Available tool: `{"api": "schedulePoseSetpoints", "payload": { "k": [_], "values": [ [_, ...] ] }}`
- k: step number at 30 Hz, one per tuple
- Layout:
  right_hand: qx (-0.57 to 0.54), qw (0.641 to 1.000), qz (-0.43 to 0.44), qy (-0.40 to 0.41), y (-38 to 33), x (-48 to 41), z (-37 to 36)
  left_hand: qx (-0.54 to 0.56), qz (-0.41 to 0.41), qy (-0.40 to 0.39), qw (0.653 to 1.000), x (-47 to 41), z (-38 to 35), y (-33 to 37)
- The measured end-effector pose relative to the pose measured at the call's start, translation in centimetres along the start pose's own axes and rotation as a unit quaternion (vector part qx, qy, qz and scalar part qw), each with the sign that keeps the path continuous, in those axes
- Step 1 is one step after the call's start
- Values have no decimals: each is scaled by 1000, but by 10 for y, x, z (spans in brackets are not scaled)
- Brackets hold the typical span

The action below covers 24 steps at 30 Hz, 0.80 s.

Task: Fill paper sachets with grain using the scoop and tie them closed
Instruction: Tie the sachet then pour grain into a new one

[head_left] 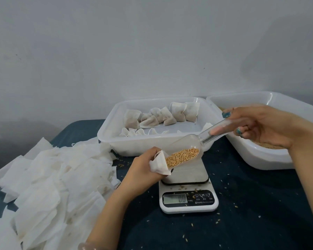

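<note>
- Left hand (143,168) pinched an open paper sachet (158,165) just above the kitchen scale (188,201), mid-counter (260,204).
- Right hand (260,123) gripped the handle of the clear scoop (192,141). The scoop tilted down with its tip at the sachet mouth.
- Grain (182,156) lay in the scoop bowl, touching the sachet opening.
- Scale display read 0.0, platform bare.
- White tray (107,136) behind the scale held filled sachets (159,116).
- White tub (260,157) at the counter's right edge held more grain, beneath the right hand.
- Empty sachets (52,177) were piled along the left edge.
- Loose kernels (192,225) were scattered on the counter.
</note>
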State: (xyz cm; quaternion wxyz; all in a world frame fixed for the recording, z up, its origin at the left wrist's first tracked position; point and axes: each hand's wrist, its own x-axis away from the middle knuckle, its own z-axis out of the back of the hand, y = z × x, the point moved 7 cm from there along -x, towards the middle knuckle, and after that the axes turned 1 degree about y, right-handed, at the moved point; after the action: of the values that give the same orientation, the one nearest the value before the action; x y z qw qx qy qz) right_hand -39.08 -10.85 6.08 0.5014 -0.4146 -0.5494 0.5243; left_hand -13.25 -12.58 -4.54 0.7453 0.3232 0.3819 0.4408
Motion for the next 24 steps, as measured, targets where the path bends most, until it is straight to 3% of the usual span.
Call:
{"api": "schedulePoseSetpoints", "payload": {
  "k": [5, 10, 15, 21, 24],
  "values": [
    [29, 998, 47, 23, -14, 0, -9, 39, 7, -23, 999, 0, -6, 0],
    [32, 984, 128, 117, -24, 4, -12, 80, 10, -34, 996, 2, -13, 4],
    [18, 947, 211, 243, -14, 2, -20, 104, 7, -33, 994, 3, -15, 7],
    [9, 954, 201, 221, 22, -28, -57, 107, 17, -21, 994, 3, -14, 4],
    [36, 942, 229, 244, 28, -32, -61, 92, 19, -12, 996, 3, -13, 3]
  ]
}}
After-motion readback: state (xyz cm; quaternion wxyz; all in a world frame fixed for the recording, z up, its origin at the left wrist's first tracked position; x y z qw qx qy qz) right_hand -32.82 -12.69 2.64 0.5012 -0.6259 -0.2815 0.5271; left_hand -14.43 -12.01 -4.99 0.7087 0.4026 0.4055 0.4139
